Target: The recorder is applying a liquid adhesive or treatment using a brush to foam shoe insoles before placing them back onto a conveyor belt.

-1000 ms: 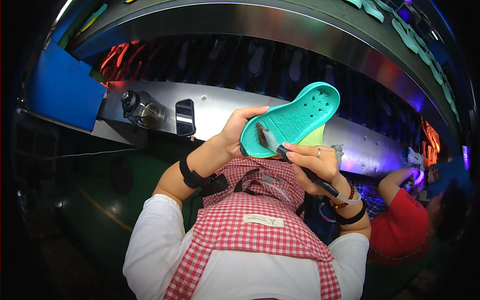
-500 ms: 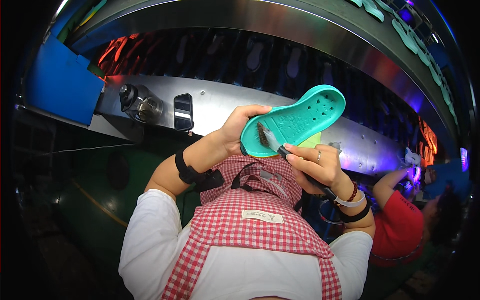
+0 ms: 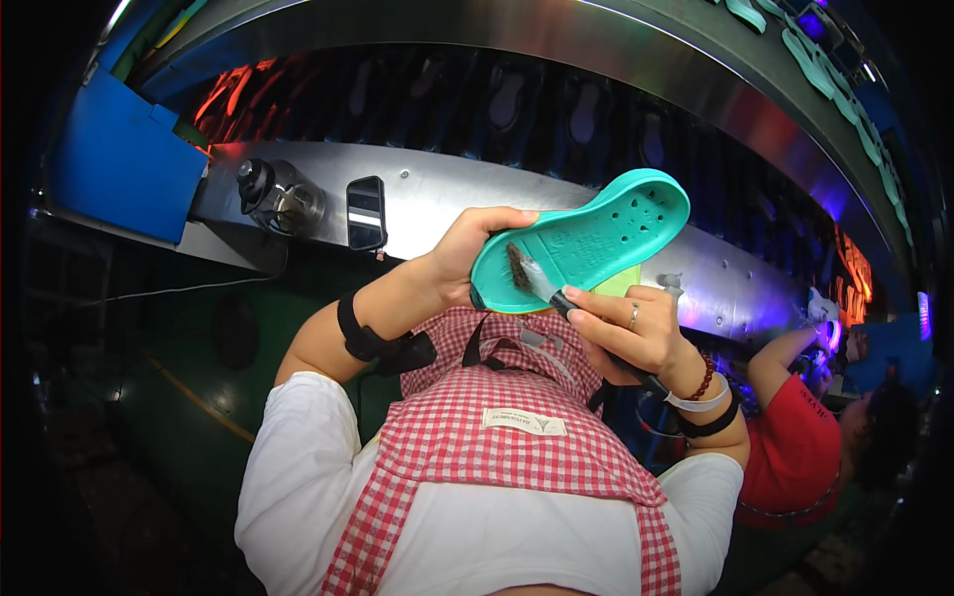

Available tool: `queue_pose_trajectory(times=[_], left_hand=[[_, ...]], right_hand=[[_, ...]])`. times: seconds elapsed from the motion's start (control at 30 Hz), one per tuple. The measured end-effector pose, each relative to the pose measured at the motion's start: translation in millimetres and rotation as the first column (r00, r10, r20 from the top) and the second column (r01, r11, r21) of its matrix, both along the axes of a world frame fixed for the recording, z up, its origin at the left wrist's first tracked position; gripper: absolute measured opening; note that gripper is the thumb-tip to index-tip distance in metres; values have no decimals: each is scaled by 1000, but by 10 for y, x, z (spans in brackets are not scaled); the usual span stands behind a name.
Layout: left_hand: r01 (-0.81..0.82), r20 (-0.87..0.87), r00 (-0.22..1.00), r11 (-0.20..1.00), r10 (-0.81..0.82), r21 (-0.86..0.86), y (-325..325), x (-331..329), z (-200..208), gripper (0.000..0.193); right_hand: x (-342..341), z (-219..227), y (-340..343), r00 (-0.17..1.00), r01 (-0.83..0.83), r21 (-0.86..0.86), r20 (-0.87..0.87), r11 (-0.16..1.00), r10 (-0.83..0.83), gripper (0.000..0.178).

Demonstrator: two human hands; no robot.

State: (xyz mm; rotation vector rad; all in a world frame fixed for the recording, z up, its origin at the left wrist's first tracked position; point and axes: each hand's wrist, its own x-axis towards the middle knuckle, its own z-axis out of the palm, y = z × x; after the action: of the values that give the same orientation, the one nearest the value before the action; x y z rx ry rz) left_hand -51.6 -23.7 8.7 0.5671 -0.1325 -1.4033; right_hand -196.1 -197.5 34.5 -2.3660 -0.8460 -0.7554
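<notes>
Since barely anything's shifted from a moment ago, brushing's probably on the same spot, with the left hand (image 3: 463,254) clamped on a turquoise, foot-shaped, rubbery-looking sole (image 3: 588,238) (two o'clock from centre), right hand (image 3: 638,334) pinching a dark-bristled, black-handled brush (image 3: 542,285) against its heel end.

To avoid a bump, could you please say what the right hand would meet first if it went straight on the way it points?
Probably the turquoise shoe sole under the brush in the right hand, though depth is unclear.
</notes>
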Motion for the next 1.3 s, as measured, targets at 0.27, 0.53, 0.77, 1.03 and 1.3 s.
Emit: queue_pose_trajectory(times=[0.27, 0.53, 0.77, 1.03, 1.3], left_hand=[[53, -92, 994, 998, -56, -40, 159, 74, 17, 47], [-63, -174, 981, 991, 83, 118, 170, 106, -192, 44], [-218, -122, 963, 959, 242, 178, 17, -24, -176, 47], [-379, 43, 925, 918, 377, 117, -180, -67, -307, 46], [-285, 43, 958, 943, 282, 174, -32, 148, -404, 47]], right_hand=[[-41, 68, -127, 994, 104, -87, -11, 991, -105, 27], [55, -82, -223, 939, 342, 60, -65, 938, -338, 24], [320, -333, -249, 852, 511, 323, -311, 797, -421, 22], [591, -620, -82, 802, 570, 462, -491, 680, -339, 22], [293, -430, 130, 812, 413, 673, -577, 614, 87, 22]])
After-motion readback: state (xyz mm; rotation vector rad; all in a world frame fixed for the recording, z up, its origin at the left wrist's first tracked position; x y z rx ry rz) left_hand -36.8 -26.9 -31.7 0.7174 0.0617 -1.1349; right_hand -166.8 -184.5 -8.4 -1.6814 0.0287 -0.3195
